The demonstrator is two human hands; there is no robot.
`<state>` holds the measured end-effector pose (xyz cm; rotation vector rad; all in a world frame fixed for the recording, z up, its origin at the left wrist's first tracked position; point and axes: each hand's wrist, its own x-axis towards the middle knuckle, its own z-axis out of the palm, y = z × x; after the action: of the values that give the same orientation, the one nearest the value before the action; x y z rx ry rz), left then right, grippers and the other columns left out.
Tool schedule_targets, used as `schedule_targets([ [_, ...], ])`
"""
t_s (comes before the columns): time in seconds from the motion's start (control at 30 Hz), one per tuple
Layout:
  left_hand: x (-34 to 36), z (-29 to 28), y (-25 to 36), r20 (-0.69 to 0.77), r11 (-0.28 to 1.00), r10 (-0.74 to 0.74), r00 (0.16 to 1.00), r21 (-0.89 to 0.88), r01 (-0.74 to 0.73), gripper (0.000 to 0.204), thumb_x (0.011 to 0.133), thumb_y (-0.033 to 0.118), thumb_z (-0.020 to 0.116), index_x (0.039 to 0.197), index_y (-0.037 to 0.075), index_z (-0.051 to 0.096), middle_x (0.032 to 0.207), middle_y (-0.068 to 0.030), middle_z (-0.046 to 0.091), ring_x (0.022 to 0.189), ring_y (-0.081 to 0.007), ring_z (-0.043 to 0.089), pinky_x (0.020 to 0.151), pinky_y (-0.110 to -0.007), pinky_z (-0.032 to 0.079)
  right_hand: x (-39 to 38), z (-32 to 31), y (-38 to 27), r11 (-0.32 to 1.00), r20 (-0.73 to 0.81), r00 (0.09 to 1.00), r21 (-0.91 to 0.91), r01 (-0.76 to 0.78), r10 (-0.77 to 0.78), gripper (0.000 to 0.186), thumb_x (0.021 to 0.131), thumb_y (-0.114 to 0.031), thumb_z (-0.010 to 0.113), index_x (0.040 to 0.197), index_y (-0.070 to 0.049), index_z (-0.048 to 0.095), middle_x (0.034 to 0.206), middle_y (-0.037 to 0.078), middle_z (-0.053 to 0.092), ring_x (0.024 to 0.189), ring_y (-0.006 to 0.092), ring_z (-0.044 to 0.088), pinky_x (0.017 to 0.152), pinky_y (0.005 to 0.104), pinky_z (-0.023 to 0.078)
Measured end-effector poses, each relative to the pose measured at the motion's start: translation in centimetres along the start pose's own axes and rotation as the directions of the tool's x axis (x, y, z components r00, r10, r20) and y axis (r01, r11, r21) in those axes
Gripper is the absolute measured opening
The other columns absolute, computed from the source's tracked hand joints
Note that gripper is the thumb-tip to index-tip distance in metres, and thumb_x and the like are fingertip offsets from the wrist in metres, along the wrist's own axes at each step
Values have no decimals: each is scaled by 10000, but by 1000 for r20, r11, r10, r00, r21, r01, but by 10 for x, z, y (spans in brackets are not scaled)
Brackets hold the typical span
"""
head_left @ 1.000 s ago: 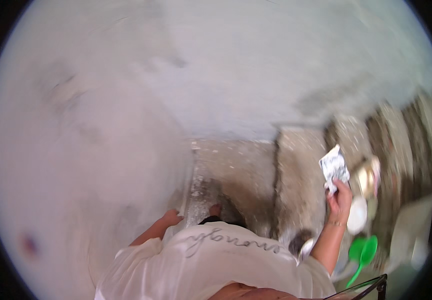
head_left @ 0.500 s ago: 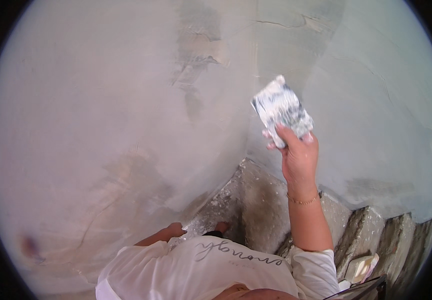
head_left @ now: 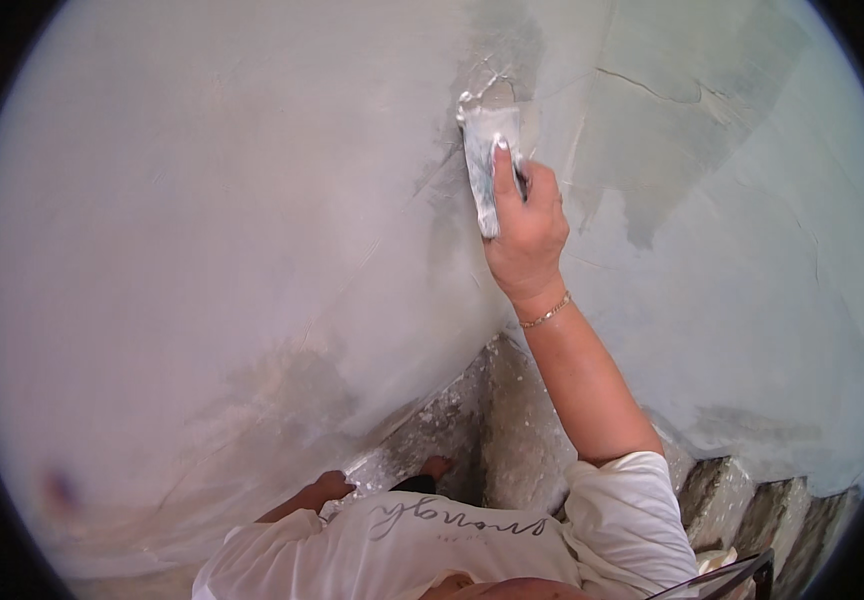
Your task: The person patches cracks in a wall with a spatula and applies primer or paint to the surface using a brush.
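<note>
1 right hand [head_left: 530, 228] curls closed fingers around a flat, white-smeared rectangular scraper [head_left: 483, 150] at the grey plastered wall [head_left: 202, 200]; near that wall, the left hand's [head_left: 334, 485] grip I can't tell.

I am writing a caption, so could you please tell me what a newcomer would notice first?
The eye probably lands on the bare right hand at upper centre, holding a flat, white-smeared scraper at the patchy, pale grey wall. Speckled, grey-brown steps stand out at lower right.
</note>
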<state>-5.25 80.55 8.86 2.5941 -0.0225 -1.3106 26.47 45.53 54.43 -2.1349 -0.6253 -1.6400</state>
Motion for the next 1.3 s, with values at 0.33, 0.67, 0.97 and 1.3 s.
schedule_targets([
  [0.33,13,-7,9,-29,997,27,999,-67,-29,644,821,551,559,1097,-25,642,1171,-231,611,1104,-384,567,948,-423,450,11,-40,28,696,240,864,516,-499,442,433,778,78,580,1197,-22,620,894,82,538,734,175,538,633,289,473],
  [0.67,19,-21,16,-40,995,27,999,-92,-31,649,821,562,555,1087,-23,644,1164,-234,609,1095,-383,568,944,-425,452,72,-39,25,979,43,980,73,193,-196,489,657,-16,657,1137,-110,669,860,89,524,729,249,550,596,321,466],
  [0.97,22,-30,17,-4,999,14,1000,-35,-14,621,826,536,557,1059,-31,652,1135,-236,621,1076,-382,579,929,-431,458,12,-44,25,883,303,921,325,-340,243,361,742,18,623,1093,-58,661,868,78,584,724,190,591,569,282,470],
  [1.3,25,-19,24,-47,996,62,997,-59,-65,638,813,545,581,1077,-33,648,1144,-234,621,1075,-386,579,927,-423,461,37,-26,12,695,189,853,508,-509,487,394,780,26,578,1162,113,538,884,146,506,802,235,571,564,318,487],
])
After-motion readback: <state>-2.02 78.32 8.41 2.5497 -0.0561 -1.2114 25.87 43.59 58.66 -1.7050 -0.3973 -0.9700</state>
